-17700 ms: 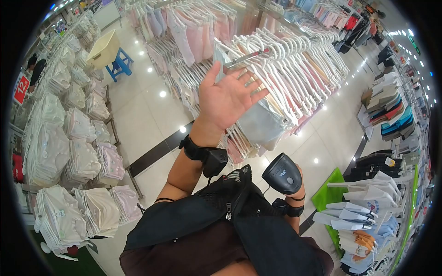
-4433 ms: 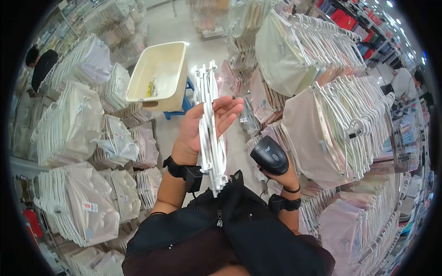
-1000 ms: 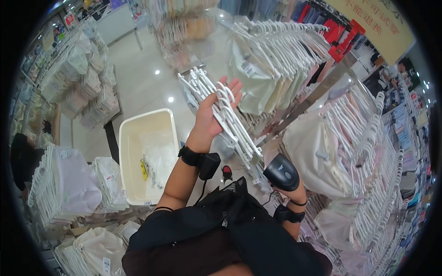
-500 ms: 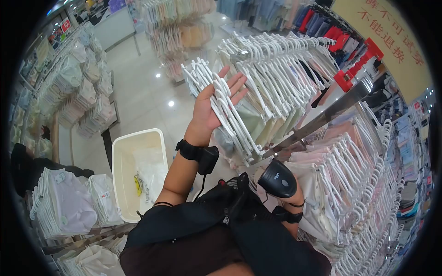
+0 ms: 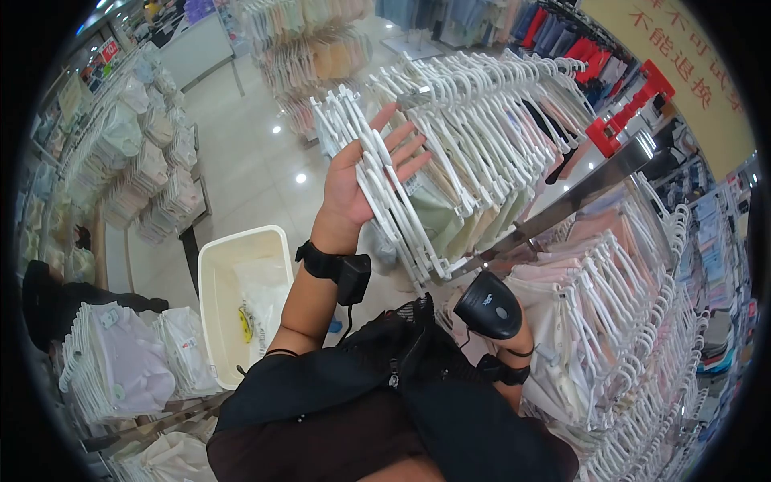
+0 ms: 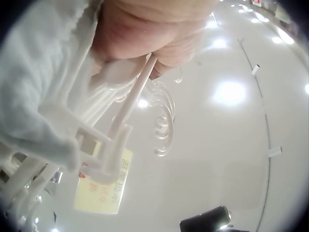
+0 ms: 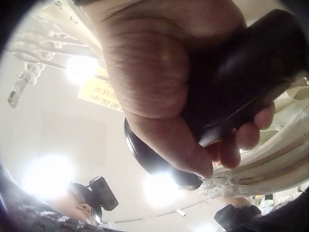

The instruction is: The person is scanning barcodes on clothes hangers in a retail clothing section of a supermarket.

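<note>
**A bundle of hangers held up at the rail**

The left hand (image 5: 357, 181) is raised with its fingers stretched almost straight and spread. A bundle of white hangers (image 5: 405, 233) lies across its palm, tilted, just beside the loaded rail (image 5: 562, 210). I cannot tell how the thumb helps to keep it there. In the left wrist view the clear curved hooks (image 6: 161, 123) stand out below the fingers.

The right hand (image 7: 159, 82) is low at the body, with its fingers wrapped firmly around a black scanner (image 5: 487, 305).

By my judgement, the step in hand is bringing the bundle to the rail, and nothing from it hangs there yet. The next move calls for a free hook to be turned toward the bar. With the other hand occupied, this needs careful work of the fingers.

The hangers are hard, smooth plastic, thin and flat, with clips at the ends. They probably slide on each other and catch easily. The garments (image 5: 450, 217) on the rail are soft, pale cloth in green and pink, packed closely together. The rail is bright metal. Below stands a cream plastic tub (image 5: 241, 237), rectangular with rounded corners, on a glossy tiled floor (image 5: 249, 161).
</note>
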`<state>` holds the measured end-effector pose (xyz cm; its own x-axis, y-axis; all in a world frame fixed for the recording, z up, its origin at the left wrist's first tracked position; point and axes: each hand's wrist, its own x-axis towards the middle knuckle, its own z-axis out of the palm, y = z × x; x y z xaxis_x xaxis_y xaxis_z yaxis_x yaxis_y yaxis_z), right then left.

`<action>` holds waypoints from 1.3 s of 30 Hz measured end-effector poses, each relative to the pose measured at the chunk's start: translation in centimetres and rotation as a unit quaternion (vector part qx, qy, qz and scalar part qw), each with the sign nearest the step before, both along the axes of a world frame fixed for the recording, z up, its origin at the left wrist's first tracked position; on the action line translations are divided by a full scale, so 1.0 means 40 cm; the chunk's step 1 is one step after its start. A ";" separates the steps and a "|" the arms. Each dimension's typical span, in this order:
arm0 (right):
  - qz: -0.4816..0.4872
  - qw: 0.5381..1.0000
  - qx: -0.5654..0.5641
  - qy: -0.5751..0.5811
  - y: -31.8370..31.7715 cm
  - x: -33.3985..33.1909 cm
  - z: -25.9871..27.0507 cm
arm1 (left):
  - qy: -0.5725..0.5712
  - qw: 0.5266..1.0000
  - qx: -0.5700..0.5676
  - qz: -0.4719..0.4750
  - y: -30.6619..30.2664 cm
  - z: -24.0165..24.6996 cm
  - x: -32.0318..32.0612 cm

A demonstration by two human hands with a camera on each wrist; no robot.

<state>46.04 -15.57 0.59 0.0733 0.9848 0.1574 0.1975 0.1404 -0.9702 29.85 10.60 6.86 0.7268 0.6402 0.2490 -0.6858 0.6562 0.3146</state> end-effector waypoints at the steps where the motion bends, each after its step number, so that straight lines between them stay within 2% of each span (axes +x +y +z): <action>1: -0.011 1.000 0.003 0.005 0.000 -0.003 0.002 | 0.001 1.000 0.000 -0.001 -0.001 0.003 -0.003; 3: -0.023 1.000 0.005 0.010 -0.001 -0.013 0.008 | -0.021 1.000 0.011 -0.007 -0.005 0.007 -0.009; 5: -0.067 0.994 -0.031 0.080 0.002 -0.030 0.014 | -0.029 0.999 0.011 -0.008 -0.015 0.012 -0.018; 6: -0.067 0.994 -0.032 0.080 0.005 -0.038 0.023 | -0.038 0.999 0.011 -0.008 -0.021 0.014 -0.023; 8: -0.064 0.997 0.003 -0.039 0.019 -0.044 0.042 | -0.041 0.999 0.005 -0.005 -0.034 0.021 -0.032; 9: -0.033 0.995 0.028 -0.094 0.026 -0.040 0.042 | -0.046 0.999 -0.006 0.005 -0.044 0.027 -0.036; 12: -0.078 0.985 0.053 -0.146 0.051 -0.082 0.048 | -0.068 0.997 -0.020 0.014 -0.071 0.022 -0.066; 14: -0.087 0.984 0.040 -0.153 0.065 -0.097 0.054 | -0.085 0.996 -0.023 0.013 -0.084 0.012 -0.094; 16: -0.109 0.976 0.062 -0.176 0.076 -0.116 0.058 | -0.144 0.988 0.044 -0.026 -0.089 -0.001 -0.129; 17: -0.087 0.976 0.060 -0.190 0.079 -0.129 0.064 | -0.095 0.993 0.066 -0.007 -0.096 0.005 -0.149; 18: -0.083 0.977 0.059 -0.189 0.084 -0.148 0.068 | -0.094 0.994 0.065 -0.003 -0.108 0.006 -0.163; 20: -0.057 0.973 0.083 -0.207 0.106 -0.195 0.073 | -0.092 0.996 -0.007 0.011 -0.129 0.006 -0.181; 28: -0.089 0.960 0.107 -0.243 0.152 -0.287 0.082 | -0.089 0.994 0.031 0.059 -0.132 -0.018 -0.260; 32: -0.094 0.951 0.135 -0.260 0.160 -0.301 0.090 | -0.117 0.991 -0.012 0.066 -0.121 -0.014 -0.292; 39: -0.052 0.928 0.140 -0.341 0.163 -0.334 0.096 | -0.129 0.989 0.059 0.034 -0.143 -0.029 -0.310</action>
<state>32.69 -9.05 4.44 -0.0455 0.8918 0.4501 0.7787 0.3139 -0.5432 17.47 4.87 5.69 0.5847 0.6410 0.4972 -0.7953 0.5740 0.1952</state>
